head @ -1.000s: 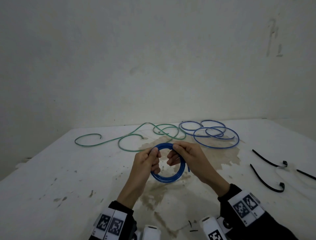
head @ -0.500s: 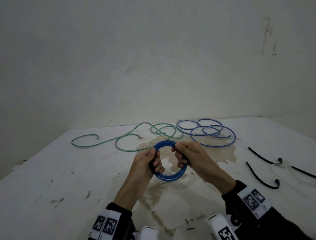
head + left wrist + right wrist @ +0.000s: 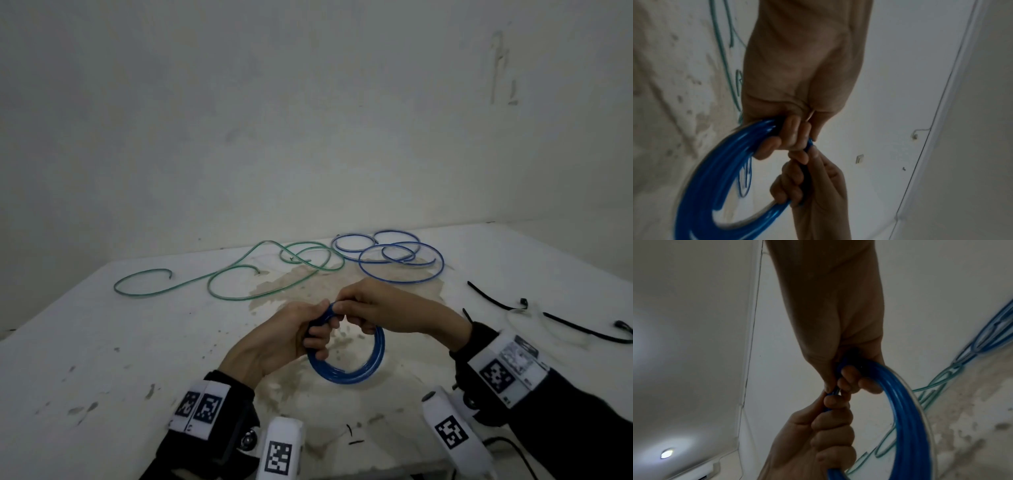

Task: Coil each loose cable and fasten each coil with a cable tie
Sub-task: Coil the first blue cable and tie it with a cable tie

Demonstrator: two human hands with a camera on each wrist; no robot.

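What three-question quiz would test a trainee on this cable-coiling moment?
1. True or false: a tie already fastens the blue coil.
2. Which hand has a grip on the coil? A) only the left hand B) only the right hand C) both
3. Fill in: the loose cable at the far left of the table is ____.

Key: 1 false, no tie shows on it; the black ties lie on the table at the right. 2 C. 3 green.

Dim, flat light; wrist views blurred, w/ wide-angle edge warp.
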